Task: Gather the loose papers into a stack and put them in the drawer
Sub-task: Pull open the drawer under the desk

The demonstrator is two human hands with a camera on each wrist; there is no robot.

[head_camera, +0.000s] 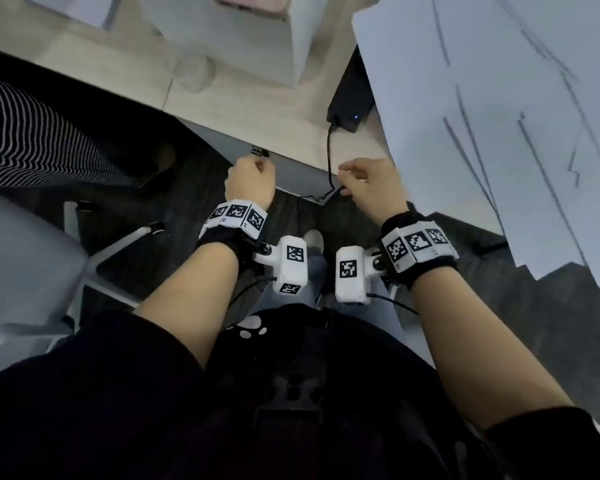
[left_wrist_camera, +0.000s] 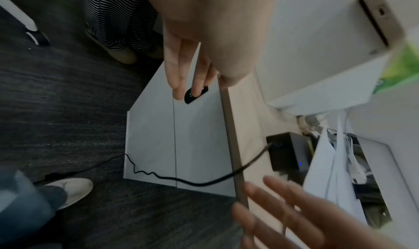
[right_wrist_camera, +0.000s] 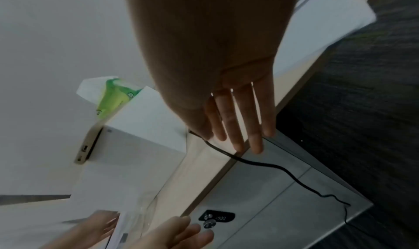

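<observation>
Both hands down at the drawer front, papers up on the desk.

Dark floor [head_camera: 551, 327] across the lower frame, pale wood desk [head_camera: 243, 109] upper centre. Left hand [head_camera: 250, 183] at centre, fingers straight beside the black lock plate [left_wrist_camera: 195, 95] on the grey drawer [left_wrist_camera: 199, 141]. Black cable [head_camera: 329, 168] trailing over the desk edge. Right hand [head_camera: 371, 185] just right of it, fingers spread and relaxed, gripping nothing. Upper right, white papers [head_camera: 499, 116], fanned loosely, long edges running diagonally toward lower right, overhanging the desk.

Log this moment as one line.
left hand: at drawer lock | right hand: open, by black cable | drawer: closed
</observation>
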